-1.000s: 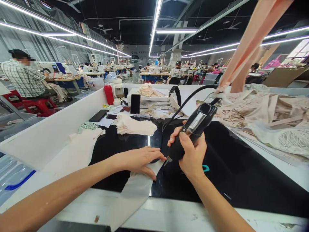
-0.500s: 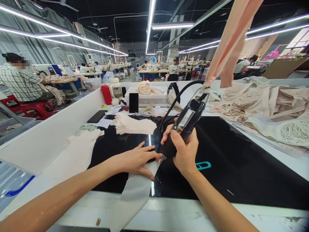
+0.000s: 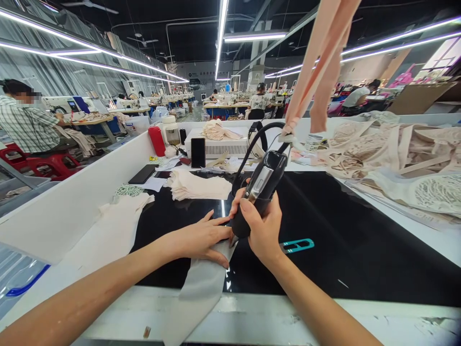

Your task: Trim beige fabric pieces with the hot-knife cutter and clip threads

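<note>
My left hand point(image 3: 207, 239) lies flat with fingers spread on a pale grey-white fabric piece point(image 3: 203, 288), pressing it to the black board point(image 3: 345, 240). The cloth hangs over the near table edge. In my right hand point(image 3: 264, 226) is a black corded electric trimmer point(image 3: 262, 185) with a metal side lever, tilted nose-down. Its tip meets the cloth edge beside my left fingertips; the exact contact is hidden. A pink fabric strip point(image 3: 309, 72) from above is tied near its cord end. Right of my right hand lies a teal thread snip point(image 3: 298, 245).
Cream fabric pieces point(image 3: 200, 185) are stacked behind my left hand, with more cloth point(image 3: 111, 226) at left. A dark phone point(image 3: 198, 153) stands by a white box point(image 3: 225, 150). Lacy garments point(image 3: 403, 154) heap at right. A co-worker point(image 3: 30, 117) sits far left.
My right hand and the trimmer have moved left, along the cloth edge, closer to my left fingers. The pink strip has swung left too. My left hand has stayed nearly still.
</note>
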`<state>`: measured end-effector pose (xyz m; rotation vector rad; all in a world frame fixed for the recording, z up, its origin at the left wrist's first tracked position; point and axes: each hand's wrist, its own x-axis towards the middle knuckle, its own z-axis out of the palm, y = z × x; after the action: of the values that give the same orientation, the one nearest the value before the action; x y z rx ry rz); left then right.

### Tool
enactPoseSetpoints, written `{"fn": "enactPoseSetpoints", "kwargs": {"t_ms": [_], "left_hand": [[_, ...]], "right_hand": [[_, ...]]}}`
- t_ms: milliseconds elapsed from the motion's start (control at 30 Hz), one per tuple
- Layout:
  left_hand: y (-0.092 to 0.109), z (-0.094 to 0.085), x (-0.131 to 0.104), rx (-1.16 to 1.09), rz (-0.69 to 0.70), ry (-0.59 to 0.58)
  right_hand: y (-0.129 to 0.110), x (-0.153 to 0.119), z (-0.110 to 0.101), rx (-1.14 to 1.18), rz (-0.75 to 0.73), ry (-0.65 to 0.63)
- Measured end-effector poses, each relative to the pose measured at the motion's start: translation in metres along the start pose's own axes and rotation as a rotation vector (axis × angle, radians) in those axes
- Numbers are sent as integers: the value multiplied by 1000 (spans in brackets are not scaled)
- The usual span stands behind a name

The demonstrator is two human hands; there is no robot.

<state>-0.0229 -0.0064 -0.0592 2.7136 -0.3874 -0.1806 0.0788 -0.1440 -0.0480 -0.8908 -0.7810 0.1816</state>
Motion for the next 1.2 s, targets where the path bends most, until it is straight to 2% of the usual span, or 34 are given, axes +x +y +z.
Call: {"fn": "enactPoseSetpoints", "kwargs": {"t_ms": [133,400,1200], "left_hand": [[2,-3,1,-6,-39,-21],[8,-9,0,-69,-98,-81],[4,-6,1,-104,-60,-47]], "right_hand": [[-1,0,-1,-1,3,-8],[-3,10,-10,13,-31,72],[-4,-4,-8,-3,-18,7]]}}
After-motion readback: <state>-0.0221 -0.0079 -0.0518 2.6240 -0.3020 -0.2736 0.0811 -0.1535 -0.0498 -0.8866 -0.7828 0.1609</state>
